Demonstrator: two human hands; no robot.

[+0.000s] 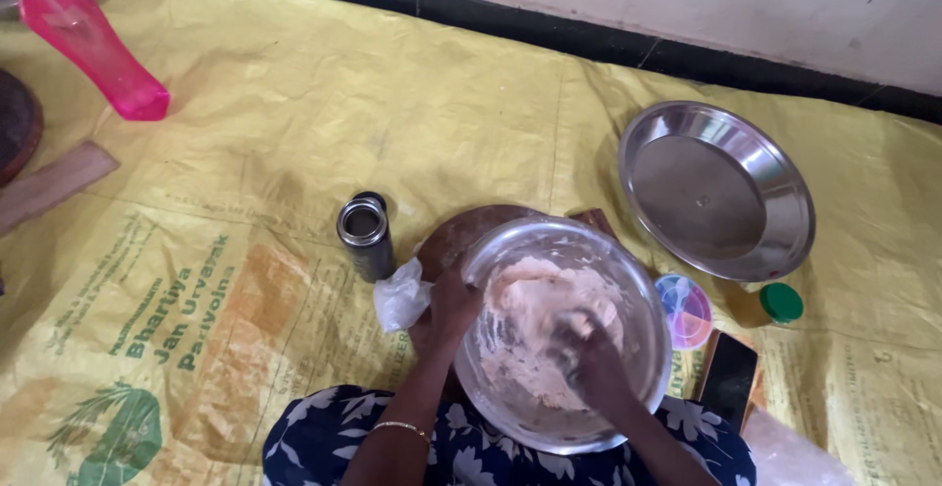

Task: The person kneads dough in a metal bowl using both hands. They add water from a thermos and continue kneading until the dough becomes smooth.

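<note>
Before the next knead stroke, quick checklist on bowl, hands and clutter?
1. Left hand steadying the steel bowl at its rim: ok.
2. Right hand down in the dough: ok.
3. Bowl seated on the round wooden board: cannot tell, the board is mostly hidden.
4. Open steel flask upright beside the bowl, near the left hand: ok, but close.
5. Phone apart from the bowl's right edge: ok, though near.
6. Empty steel plate lying apart from the bowl: ok.
</note>
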